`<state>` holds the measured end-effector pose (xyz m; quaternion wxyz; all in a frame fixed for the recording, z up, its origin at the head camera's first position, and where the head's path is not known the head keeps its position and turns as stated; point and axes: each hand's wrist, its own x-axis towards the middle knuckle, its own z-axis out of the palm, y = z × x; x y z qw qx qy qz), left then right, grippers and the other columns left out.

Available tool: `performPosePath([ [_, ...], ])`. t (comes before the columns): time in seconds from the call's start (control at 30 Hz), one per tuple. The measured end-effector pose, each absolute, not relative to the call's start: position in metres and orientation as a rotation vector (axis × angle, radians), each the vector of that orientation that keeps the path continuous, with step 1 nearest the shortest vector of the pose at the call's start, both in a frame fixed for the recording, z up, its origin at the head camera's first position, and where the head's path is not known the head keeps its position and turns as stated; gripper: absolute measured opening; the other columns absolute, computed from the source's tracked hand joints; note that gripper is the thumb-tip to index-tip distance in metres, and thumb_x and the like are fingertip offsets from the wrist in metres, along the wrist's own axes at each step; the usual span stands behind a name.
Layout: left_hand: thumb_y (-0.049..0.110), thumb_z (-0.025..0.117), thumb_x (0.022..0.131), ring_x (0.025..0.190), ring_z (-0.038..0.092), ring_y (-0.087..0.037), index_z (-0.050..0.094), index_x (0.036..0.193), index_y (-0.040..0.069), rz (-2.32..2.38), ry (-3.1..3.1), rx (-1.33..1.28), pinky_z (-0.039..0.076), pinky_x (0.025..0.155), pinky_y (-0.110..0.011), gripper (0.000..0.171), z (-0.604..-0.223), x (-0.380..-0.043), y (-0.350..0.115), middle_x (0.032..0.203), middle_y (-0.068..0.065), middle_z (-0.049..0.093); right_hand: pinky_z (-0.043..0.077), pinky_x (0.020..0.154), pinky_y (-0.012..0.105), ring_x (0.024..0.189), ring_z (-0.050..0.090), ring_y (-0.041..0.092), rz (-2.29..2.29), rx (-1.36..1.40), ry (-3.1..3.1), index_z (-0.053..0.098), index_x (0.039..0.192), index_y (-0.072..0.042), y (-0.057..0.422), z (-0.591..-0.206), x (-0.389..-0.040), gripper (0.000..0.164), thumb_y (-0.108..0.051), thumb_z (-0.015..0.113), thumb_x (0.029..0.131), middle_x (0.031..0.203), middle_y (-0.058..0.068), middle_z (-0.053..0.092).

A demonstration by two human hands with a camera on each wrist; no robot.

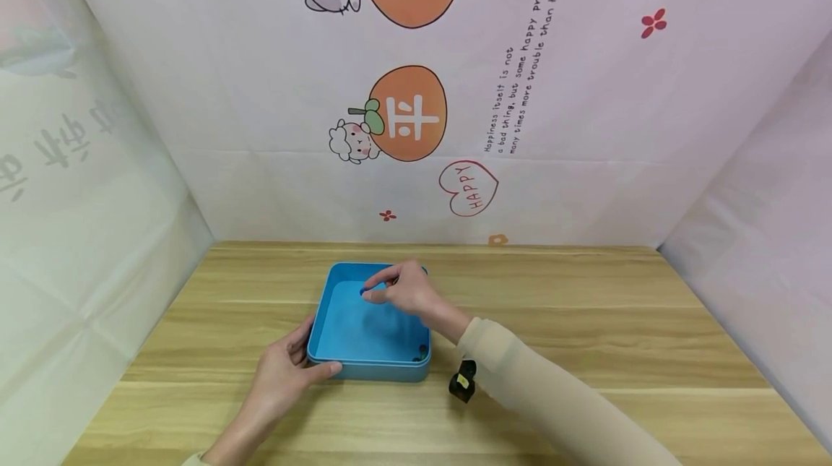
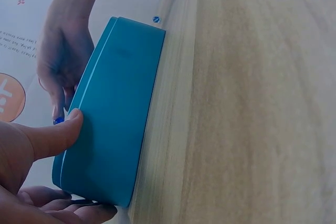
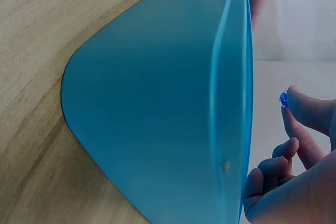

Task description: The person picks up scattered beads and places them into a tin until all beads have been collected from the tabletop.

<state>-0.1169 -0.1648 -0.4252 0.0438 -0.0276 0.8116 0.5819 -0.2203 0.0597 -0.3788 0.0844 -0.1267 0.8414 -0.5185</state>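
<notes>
A shallow blue square box (image 1: 364,372) lies on the wooden table, its top uncovered. My left hand (image 1: 282,372) grips its near left corner, with the thumb on the front wall and the other fingers along the left side. Over the box's inside is my right hand (image 1: 409,292), pinching a small shiny blue marble (image 3: 284,98) between thumb and fingertip. The other right fingers are curled in the right wrist view. Small dark round pieces (image 1: 422,352) lie inside the box at its near right corner.
In the left wrist view a small blue-and-white round piece (image 2: 156,19) shows beyond the box's end. A black camera (image 1: 463,381) hangs at the right wrist. White printed cloth (image 1: 552,199) rises behind the wooden table (image 1: 585,307) and at both sides.
</notes>
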Motion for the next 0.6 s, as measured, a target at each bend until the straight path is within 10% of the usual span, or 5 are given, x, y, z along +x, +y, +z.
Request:
performPosePath([
  [0.6,0.019,0.093,0.084,0.145,0.041,-0.043,0.031,0.163,-0.005,1.755,2.490,-0.083,0.049,0.107,-0.049,0.102,-0.4246,-0.1176,-0.1636,0.164,-0.029,0.033,0.034,0.063,0.032,0.069,0.047,0.020,-1.532,-0.340,2.531,0.086,0.098,-0.010,0.0583,-0.3836,-0.2215,0.010,-0.017,0.086,0.091,0.073,0.003,0.055],
])
